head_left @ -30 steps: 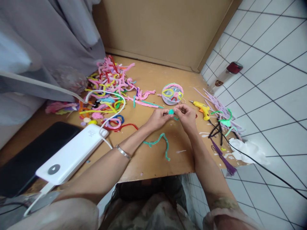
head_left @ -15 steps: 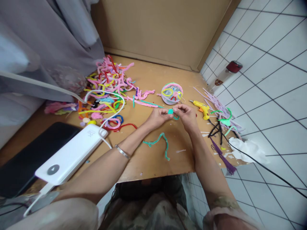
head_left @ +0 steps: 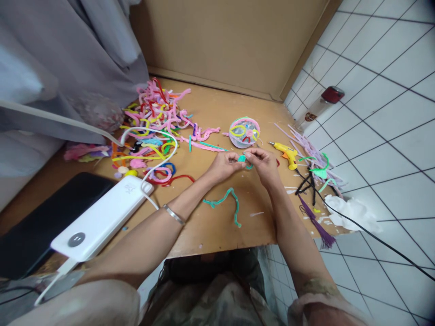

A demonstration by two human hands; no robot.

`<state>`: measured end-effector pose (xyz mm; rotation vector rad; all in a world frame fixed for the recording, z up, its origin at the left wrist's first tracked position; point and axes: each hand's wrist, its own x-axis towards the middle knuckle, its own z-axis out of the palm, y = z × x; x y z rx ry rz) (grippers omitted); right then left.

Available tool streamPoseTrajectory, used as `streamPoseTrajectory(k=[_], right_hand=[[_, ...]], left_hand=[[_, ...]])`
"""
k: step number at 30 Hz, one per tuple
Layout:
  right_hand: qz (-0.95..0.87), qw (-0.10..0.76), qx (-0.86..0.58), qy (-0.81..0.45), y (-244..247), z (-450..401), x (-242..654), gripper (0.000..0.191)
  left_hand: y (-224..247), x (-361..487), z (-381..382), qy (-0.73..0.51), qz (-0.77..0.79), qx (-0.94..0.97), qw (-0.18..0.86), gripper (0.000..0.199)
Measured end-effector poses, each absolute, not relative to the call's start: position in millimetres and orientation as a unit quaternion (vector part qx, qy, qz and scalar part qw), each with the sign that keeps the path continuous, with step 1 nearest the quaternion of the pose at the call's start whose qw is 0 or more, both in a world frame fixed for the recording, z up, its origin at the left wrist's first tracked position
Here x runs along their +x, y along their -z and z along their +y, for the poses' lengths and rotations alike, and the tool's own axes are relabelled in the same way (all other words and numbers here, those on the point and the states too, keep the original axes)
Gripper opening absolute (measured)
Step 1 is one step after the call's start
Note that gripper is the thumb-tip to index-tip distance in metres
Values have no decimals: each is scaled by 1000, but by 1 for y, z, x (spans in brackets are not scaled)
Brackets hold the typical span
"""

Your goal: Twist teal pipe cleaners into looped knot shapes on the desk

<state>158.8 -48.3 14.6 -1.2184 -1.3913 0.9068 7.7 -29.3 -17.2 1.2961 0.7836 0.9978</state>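
Note:
Between my fingertips is a small coiled teal pipe cleaner (head_left: 241, 158), with a loose end curving below it. My left hand (head_left: 224, 165) pinches its left side. My right hand (head_left: 263, 165) has its fingers closed on the right side. Another bent teal pipe cleaner (head_left: 228, 195) lies on the table in front of my hands. Just behind them stands a round clear container (head_left: 244, 132) with a pink rim and yellow loops.
Tangled pipe cleaners (head_left: 159, 108) lie at the back left. A white power bank (head_left: 102, 217) sits beside a black object (head_left: 50, 222). To the right are a yellow glue gun (head_left: 288, 155), lilac strips (head_left: 306, 145), a purple tassel (head_left: 316, 224) and white tissue (head_left: 350, 213).
The coiled teal piece has turned slightly between my fingertips. Both hands stay in nearly the same place.

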Motion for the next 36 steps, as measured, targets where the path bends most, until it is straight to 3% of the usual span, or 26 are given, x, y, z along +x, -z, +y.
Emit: streamPoseTrajectory(k=[5,9,16,20,25,36], right_hand=[[-578,509,-508,-384,-15,-48,162,35],[-589,515,-504,-366,-14,-49,161,27],[-611,505,-507,-338,-12,-49,161,26],[-656,521,-485,-251,-18,-53,159,24],[-729,480,-464,-150,-22,-55,158,21],[-742,457,-465,-154,-20,-54,161,19]], left_hand=[[13,6,-31,-411,308,566,645,47],[13,4,-31,-412,341,590,604,48],[15,3,-28,-428,356,620,553,34],[14,2,-26,-433,367,586,578,30],[15,1,-24,-447,357,575,585,31],[18,4,-24,-486,325,579,568,21]])
